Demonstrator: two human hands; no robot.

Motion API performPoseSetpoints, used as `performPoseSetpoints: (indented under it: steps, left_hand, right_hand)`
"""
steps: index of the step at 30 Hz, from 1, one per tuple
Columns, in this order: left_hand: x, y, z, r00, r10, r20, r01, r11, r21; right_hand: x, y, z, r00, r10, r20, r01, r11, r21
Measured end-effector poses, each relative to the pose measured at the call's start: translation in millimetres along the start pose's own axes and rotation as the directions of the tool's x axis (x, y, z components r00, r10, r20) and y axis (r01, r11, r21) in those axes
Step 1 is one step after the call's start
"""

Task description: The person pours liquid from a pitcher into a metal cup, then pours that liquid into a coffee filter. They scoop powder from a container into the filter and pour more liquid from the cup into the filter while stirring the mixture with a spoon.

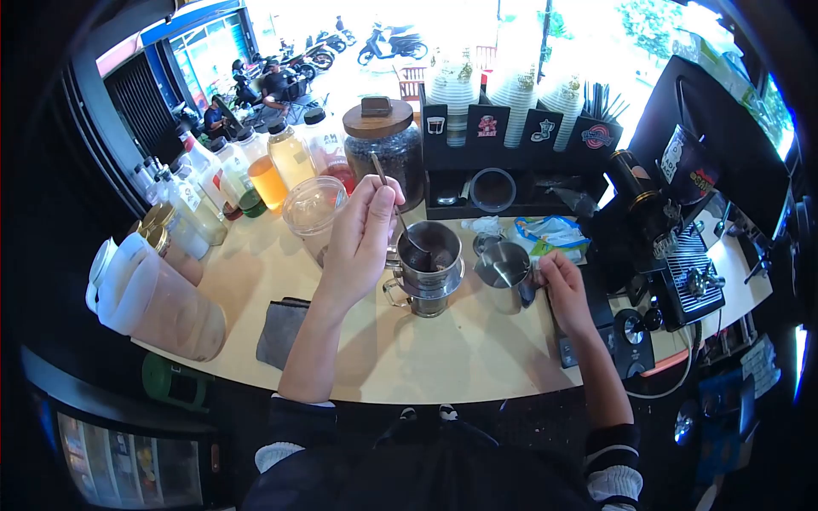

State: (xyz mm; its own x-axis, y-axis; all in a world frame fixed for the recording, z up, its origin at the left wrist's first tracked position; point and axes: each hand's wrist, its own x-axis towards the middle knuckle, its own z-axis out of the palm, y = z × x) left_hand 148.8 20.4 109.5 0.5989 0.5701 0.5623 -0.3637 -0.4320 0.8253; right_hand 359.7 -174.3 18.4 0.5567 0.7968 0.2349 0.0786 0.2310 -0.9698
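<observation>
In the middle of the counter, my left hand point(365, 234) pinches the handle of a long metal spoon point(400, 210). The spoon's lower end dips into a metal cup point(432, 274), where something dark shows inside. That cup sits on top of a glass mug point(396, 294) with a clear handle. To the right, my right hand point(564, 285) grips a small stainless-steel pitcher point(502, 266) by its handle side. The pitcher's mouth faces up towards me and lies close beside the metal cup. A wide clear jar point(311, 204) stands just behind my left hand.
Bottles of coloured syrup point(267, 179) line the counter's back left, near a large plastic jug point(166, 298). A lidded jar point(388, 153) and a black cup rack point(486, 128) stand behind. An espresso machine point(699, 272) occupies the right; a grey cloth point(279, 332) lies front left.
</observation>
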Motion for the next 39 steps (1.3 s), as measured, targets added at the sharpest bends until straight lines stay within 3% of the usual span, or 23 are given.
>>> performPoseSetpoints:
  steps: [5, 7, 9, 11, 13, 16, 25, 27, 31, 39]
  left_hand:
    - [3, 6, 6, 0.995, 0.084, -0.054, -0.079, 0.993, 0.088]
    - [1, 11, 5, 0.992, 0.104, -0.076, -0.096, 0.989, 0.113]
    - [-1, 12, 4, 0.985, 0.125, -0.117, -0.112, 0.987, 0.116]
    - [-4, 9, 1, 0.981, 0.125, -0.147, -0.123, 0.992, 0.025]
    - [-5, 11, -2, 0.984, 0.129, -0.122, -0.124, 0.991, 0.053]
    - [-7, 17, -5, 0.989, 0.101, -0.111, -0.085, 0.987, 0.138]
    - [-14, 20, -7, 0.995, 0.075, -0.065, -0.071, 0.996, 0.057]
    - [-13, 18, -9, 0.995, 0.080, -0.054, -0.077, 0.996, 0.044]
    - [-11, 14, -10, 0.995, 0.088, -0.053, -0.092, 0.994, -0.067]
    - [-9, 11, -16, 0.996, 0.086, -0.033, -0.088, 0.994, -0.068]
  right_hand:
    - [27, -41, -10, 0.987, -0.153, 0.052, 0.155, 0.987, -0.044]
    - [35, -66, -2, 0.987, -0.146, 0.073, 0.150, 0.987, -0.049]
    - [44, -83, 6, 0.964, -0.229, 0.131, 0.242, 0.966, -0.088]
    - [52, -91, 13, 0.969, -0.197, 0.149, 0.209, 0.975, -0.070]
    - [62, -95, 19, 0.950, -0.247, 0.193, 0.268, 0.959, -0.091]
    - [70, -103, 34, 0.942, -0.223, 0.250, 0.252, 0.964, -0.089]
    - [80, -115, 60, 0.910, -0.222, 0.350, 0.333, 0.895, -0.298]
    - [76, -122, 70, 0.928, -0.115, 0.353, 0.210, 0.947, -0.243]
    - [72, -133, 80, 0.935, -0.081, 0.345, 0.193, 0.933, -0.303]
    - [70, -139, 90, 0.918, -0.113, 0.380, 0.280, 0.863, -0.421]
